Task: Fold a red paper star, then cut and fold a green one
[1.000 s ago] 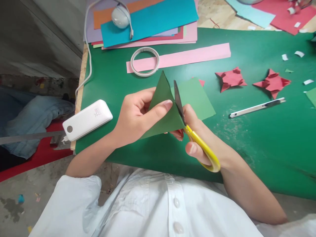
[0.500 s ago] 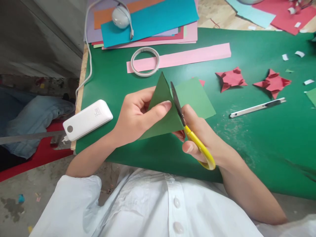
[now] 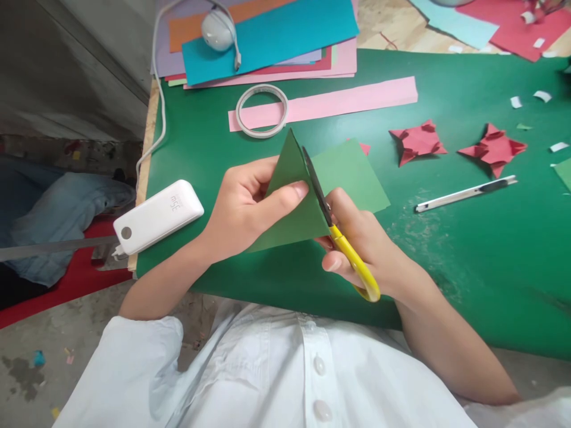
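Pinch of left hand (image 3: 243, 208), thumb on top, closed on folded green paper triangle (image 3: 294, 223) at centre. Could shift and cut crooked with a looser pinch. Just beside thumb tip, dark-bladed, yellow-handled scissors (image 3: 339, 238); might nick skin on veering left. Behind, flat light-green paper sheet (image 3: 352, 178); might get snagged by a low blade. Rightmost, right hand (image 3: 372, 244), wrapped around handle; could swerve under uneven squeezing. Cannot tell blade gap.
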Motion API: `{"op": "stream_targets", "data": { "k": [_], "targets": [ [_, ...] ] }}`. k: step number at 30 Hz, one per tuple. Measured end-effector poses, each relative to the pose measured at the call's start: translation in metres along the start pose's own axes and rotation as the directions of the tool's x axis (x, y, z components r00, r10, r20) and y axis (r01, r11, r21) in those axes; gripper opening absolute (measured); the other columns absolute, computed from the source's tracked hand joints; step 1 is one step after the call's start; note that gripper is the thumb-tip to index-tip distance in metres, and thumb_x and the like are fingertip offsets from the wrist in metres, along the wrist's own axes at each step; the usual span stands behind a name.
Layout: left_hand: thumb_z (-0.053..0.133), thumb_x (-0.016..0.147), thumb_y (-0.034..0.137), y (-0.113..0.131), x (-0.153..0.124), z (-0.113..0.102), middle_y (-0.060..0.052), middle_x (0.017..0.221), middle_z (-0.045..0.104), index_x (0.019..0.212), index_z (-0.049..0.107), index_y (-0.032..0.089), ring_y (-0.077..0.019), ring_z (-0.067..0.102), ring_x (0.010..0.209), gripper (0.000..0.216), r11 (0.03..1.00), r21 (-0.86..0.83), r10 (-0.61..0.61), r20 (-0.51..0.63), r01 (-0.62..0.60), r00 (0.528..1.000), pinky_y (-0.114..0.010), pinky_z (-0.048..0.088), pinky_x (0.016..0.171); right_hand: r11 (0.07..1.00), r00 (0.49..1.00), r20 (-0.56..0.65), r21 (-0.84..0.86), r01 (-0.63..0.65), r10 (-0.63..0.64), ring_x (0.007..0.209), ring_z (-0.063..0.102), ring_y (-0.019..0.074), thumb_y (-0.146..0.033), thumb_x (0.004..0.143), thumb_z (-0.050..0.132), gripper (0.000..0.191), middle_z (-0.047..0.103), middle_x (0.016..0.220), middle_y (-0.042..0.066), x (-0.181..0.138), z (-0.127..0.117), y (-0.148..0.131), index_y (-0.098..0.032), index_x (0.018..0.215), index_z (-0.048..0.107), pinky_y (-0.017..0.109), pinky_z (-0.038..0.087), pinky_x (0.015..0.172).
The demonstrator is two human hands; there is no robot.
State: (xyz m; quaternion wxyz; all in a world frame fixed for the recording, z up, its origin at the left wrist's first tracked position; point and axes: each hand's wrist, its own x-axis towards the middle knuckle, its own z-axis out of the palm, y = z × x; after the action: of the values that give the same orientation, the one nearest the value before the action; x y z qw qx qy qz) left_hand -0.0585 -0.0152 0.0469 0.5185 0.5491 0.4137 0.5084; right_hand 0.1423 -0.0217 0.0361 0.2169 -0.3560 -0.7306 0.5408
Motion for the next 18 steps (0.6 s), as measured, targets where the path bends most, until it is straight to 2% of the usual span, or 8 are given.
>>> {"op": "stream_targets", "data": {
  "k": [9, 18],
  "targets": [
    [0.073, 0.087, 0.034, 0.0007, 0.002, 0.0012, 0.005, 0.066, 0.059, 0.074, 0.069, 0.019, -0.0068, 0.056, 0.057, 0.021, 0.999, -0.043, -0.015, 0.038, 0.017, 0.999, -0.019, 0.043, 0.051, 0.998, 0.999, -0.032, -0.049, -0.028, 0.027, 0.056, 0.02, 0.0086, -0.09, 0.079, 0.039, 0.066, 0.03, 0.058, -0.011, 0.0, 0.0011, 0.0002, -0.025, 0.086, 0.028, 0.022, 0.022, 0.046],
    [0.077, 0.083, 0.035, 0.0024, 0.0013, 0.002, 0.005, 0.068, 0.063, 0.075, 0.071, 0.019, -0.0085, 0.061, 0.059, 0.019, 0.993, -0.101, -0.067, 0.021, 0.069, 0.998, -0.021, 0.046, 0.054, 0.999, 0.998, -0.059, -0.05, 0.011, -0.014, 0.055, 0.02, 0.0077, -0.088, 0.082, 0.039, 0.064, 0.028, 0.06, -0.011, 0.0012, 0.0029, -0.0022, -0.025, 0.084, 0.028, 0.023, 0.022, 0.047]
  ]
}}
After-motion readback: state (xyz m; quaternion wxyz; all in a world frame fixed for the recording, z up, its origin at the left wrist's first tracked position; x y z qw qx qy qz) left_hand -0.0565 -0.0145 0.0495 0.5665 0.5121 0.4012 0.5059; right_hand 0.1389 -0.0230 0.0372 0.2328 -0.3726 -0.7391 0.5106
